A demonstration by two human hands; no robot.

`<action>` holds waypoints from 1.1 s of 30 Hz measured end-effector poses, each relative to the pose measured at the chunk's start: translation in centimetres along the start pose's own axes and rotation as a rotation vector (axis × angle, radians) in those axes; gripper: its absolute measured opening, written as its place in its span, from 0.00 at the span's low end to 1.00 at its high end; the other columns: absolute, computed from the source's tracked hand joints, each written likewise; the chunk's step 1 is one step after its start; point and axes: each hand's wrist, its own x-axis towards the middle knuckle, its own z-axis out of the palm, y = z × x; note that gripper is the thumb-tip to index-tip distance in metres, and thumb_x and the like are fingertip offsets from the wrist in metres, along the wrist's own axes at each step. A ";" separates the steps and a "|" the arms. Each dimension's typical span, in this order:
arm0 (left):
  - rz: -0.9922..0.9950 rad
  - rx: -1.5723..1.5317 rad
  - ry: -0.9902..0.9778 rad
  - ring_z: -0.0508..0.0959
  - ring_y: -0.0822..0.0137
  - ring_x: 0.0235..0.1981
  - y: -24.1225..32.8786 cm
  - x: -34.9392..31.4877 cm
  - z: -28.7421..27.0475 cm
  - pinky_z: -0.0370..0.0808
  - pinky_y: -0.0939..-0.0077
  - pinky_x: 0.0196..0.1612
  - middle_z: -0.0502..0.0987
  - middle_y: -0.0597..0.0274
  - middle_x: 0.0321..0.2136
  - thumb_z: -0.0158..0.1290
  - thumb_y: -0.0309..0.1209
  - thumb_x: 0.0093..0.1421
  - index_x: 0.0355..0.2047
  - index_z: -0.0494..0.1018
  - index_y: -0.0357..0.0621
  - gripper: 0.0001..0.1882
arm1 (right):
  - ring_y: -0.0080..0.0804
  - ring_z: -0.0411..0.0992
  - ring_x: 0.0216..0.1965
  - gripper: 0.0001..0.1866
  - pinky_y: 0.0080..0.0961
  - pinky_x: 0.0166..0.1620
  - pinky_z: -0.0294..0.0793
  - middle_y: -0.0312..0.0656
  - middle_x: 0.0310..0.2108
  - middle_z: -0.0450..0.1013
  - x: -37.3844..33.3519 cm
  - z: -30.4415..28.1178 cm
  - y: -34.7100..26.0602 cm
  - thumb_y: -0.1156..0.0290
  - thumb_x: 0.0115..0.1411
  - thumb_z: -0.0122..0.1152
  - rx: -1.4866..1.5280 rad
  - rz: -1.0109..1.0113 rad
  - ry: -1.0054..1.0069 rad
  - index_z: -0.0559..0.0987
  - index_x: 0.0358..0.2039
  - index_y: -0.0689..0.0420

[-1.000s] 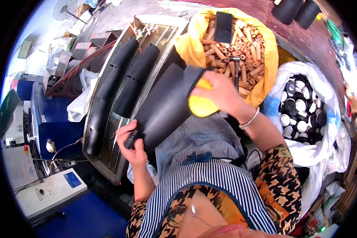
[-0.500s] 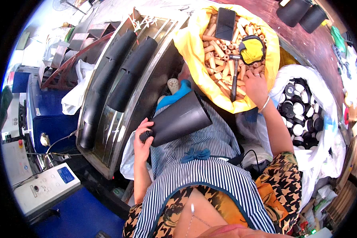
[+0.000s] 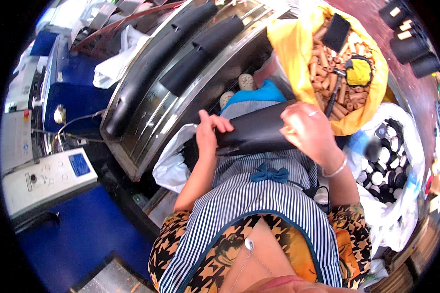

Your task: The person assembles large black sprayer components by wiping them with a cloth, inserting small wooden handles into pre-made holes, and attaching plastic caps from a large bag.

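Note:
Across my lap lies a black cylinder (image 3: 256, 129), a wide smooth tube, over my striped apron (image 3: 266, 210). My left hand (image 3: 209, 132) grips its left end, with fingers curled over the edge. Over the right end is my right hand (image 3: 305, 129), its fingers drawn together. Whatever those fingers may hold is hidden and slightly blurred. Beyond it stands a yellow bag (image 3: 298, 58) of tan tubes (image 3: 322, 58). On the tubes rest a hammer (image 3: 334, 93), a dark phone (image 3: 337, 32) and a yellow-and-black tape measure (image 3: 359, 71).
A white bag (image 3: 410, 195) of black and white round caps (image 3: 384, 166) stands at the right. On the left, a metal trough (image 3: 146, 127) carries several long black tubes (image 3: 156, 73). A white control box (image 3: 49, 178) sits by a blue surface (image 3: 93, 229). Black cylinders (image 3: 410, 46) are at upper right.
My right hand has left the bag of tan tubes and come to the cylinder's right end. The cylinder now lies more level. The whole view has shifted, with the bags farther right.

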 end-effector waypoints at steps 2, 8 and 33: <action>-0.019 0.034 0.041 0.76 0.63 0.29 0.0 -0.5 0.3 0.70 0.71 0.44 0.78 0.53 0.22 0.22 0.55 0.72 0.16 0.66 0.41 0.39 | 0.33 0.70 0.34 0.12 0.32 0.41 0.71 0.34 0.28 0.70 0.7 3.0 -1.4 0.66 0.47 0.66 -0.098 -0.187 -0.116 0.74 0.30 0.53; 0.027 -0.036 0.097 0.76 0.63 0.31 -0.5 -0.7 0.4 0.70 0.70 0.44 0.78 0.51 0.25 0.25 0.54 0.73 0.19 0.67 0.39 0.37 | 0.26 0.69 0.31 0.19 0.23 0.31 0.70 0.33 0.26 0.66 0.3 7.1 -4.7 0.58 0.47 0.65 -0.185 -0.273 -0.205 0.76 0.37 0.54; 0.344 -0.040 -0.165 0.75 0.61 0.31 -0.5 -4.6 2.1 0.72 0.67 0.43 0.76 0.52 0.25 0.34 0.35 0.72 0.23 0.68 0.38 0.22 | 0.52 0.76 0.26 0.22 0.45 0.30 0.75 0.50 0.23 0.76 0.8 7.9 -5.8 0.49 0.61 0.56 0.207 0.100 -0.903 0.75 0.29 0.58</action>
